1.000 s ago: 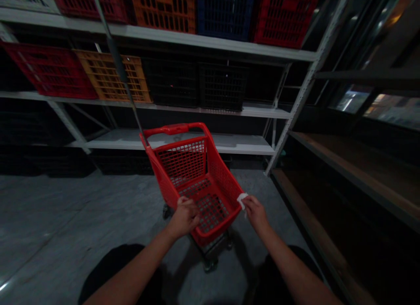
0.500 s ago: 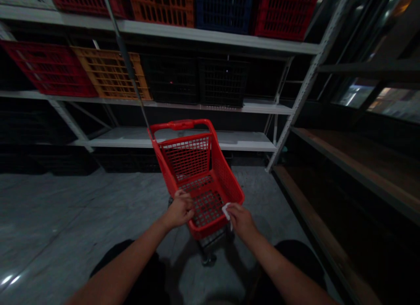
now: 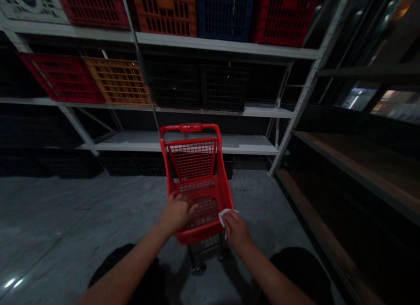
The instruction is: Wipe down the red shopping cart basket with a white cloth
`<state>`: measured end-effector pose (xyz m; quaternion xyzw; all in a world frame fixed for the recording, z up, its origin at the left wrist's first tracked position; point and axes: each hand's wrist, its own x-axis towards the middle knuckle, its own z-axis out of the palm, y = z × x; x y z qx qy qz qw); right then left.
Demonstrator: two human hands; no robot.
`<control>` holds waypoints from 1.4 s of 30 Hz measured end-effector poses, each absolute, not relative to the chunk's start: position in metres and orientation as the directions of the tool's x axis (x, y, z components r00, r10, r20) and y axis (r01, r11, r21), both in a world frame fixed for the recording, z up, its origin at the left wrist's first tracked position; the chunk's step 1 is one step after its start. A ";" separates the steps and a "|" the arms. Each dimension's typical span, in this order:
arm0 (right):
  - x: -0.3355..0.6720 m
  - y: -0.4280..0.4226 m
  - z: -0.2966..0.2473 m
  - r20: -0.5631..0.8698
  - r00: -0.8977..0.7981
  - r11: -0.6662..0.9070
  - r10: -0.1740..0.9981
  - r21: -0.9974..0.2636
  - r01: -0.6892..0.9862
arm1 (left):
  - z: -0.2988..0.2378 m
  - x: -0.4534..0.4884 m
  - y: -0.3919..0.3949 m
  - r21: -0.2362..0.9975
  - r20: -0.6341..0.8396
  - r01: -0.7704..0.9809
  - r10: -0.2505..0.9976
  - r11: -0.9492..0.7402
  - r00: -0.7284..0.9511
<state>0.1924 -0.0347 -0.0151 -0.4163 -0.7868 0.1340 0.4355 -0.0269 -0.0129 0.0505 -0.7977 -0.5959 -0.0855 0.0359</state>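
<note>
A red plastic child-size shopping cart [image 3: 197, 236] stands on the floor in front of me, its handle at the far side and a thin pole rising from its far left corner. My left hand [image 3: 177, 214] is curled over the near part of its left rim, the fingers slightly blurred. Pinched in my right hand [image 3: 236, 229] is a white cloth [image 3: 223, 215], held against the near right corner of the rim. The fingertips under the cloth are partly hidden. Through the grid of the basket floor the ground shows.
Behind the cart runs a white metal shelf rack [image 3: 183, 145] with red, orange, blue and black crates, including a yellow-orange crate [image 3: 120, 81]. Wooden-edged shelves [image 3: 351, 167] line the right side. My dark-clothed knees flank the grey floor [image 3: 124, 208] near me.
The cart has turned, so its near end swung left and it now points more straight at me. My left hand stayed at its left rim; the cloth moved slightly left and down.
</note>
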 end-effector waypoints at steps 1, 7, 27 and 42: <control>0.188 -0.038 -0.014 0.570 -0.289 0.627 0.769 -0.586 0.513 | 0.047 -0.012 -0.019 0.078 0.159 0.972 0.965 -0.223 0.209; 0.182 -0.033 -0.010 0.546 -0.389 0.670 0.742 -0.576 0.468 | 0.014 0.040 -0.046 0.088 0.015 0.982 0.986 -0.166 0.165; 0.197 0.034 -0.004 0.455 0.069 0.368 0.888 -0.792 0.487 | 0.013 0.047 -0.044 0.089 0.021 0.973 0.978 -0.211 0.210; 0.187 0.037 0.002 0.382 0.039 0.344 0.923 -0.869 0.356 | 0.014 0.027 -0.042 0.092 0.011 0.961 0.965 -0.262 0.262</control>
